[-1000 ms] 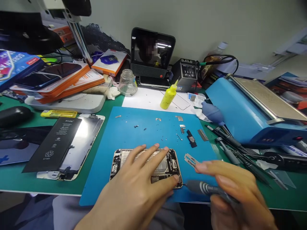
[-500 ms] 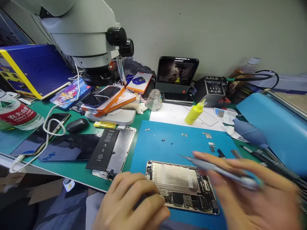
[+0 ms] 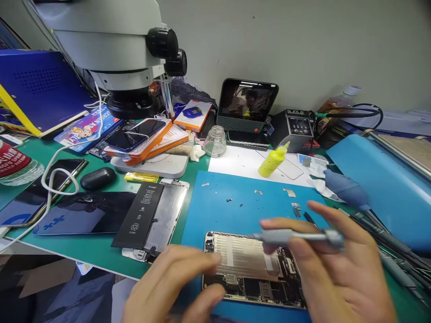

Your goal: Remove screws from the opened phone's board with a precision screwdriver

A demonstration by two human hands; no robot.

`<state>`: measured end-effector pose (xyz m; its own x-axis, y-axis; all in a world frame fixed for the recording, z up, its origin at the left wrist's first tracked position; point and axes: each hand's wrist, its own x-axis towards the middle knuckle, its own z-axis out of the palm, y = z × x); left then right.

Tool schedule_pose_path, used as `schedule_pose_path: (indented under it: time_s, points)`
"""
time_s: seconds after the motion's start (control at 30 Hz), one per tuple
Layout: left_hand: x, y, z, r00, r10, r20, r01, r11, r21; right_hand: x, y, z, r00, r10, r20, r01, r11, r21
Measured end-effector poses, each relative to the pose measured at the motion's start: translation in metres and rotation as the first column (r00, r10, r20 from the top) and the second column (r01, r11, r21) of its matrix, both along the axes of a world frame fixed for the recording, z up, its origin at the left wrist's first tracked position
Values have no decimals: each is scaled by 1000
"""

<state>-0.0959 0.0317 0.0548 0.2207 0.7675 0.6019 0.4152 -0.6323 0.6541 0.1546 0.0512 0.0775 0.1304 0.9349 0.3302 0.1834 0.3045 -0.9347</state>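
An opened phone housing [image 3: 242,264] lies on the blue mat [image 3: 202,215], its bare metal battery bay and circuit boards facing up. My right hand [image 3: 340,269] pinches a grey precision screwdriver [image 3: 292,236] above the phone's right part. The driver is held nearly level, and its thin tip is hard to make out. My left hand [image 3: 175,282] is over the phone's left end with thumb and fingers apart, holding nothing; whether it touches the housing I cannot tell. Small metal brackets [image 3: 289,193] and tiny dark screws [image 3: 229,200] lie behind the phone.
At left, a battery [image 3: 139,217] rests on a screen assembly [image 3: 171,211] beside dark phones. A microscope [image 3: 131,72] hangs over boxes [image 3: 148,139]. Behind the mat stand a yellow squeeze bottle [image 3: 272,162] and a glass jar [image 3: 215,141]. Tools [image 3: 387,237] and a blower [image 3: 345,187] lie right.
My right hand has turned the screwdriver from a downward-left slant to nearly level. My left hand has lifted slightly and spread its thumb and fingers. The view has shifted a little.
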Motion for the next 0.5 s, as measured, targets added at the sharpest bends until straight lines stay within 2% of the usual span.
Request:
schedule_pose_path:
  time_s: [0.07, 0.17, 0.3, 0.5]
  points:
    - [10, 3, -3, 994, -48, 100, 60, 991, -122, 5, -6, 1, 968, 30, -250, -51, 996, -78]
    - [27, 8, -2, 965, -198, 172, 224, 963, -148, 11, -15, -2, 911, 97, -401, -166, 976, -141]
    - [39, 13, 7, 940, -274, 205, 302, 946, -120, 12, -22, -9, 891, 94, -445, -188, 967, -174]
    - [45, 13, 7, 940, -223, 256, 264, 955, -138, 12, -23, -15, 890, 78, -448, -177, 967, -183]
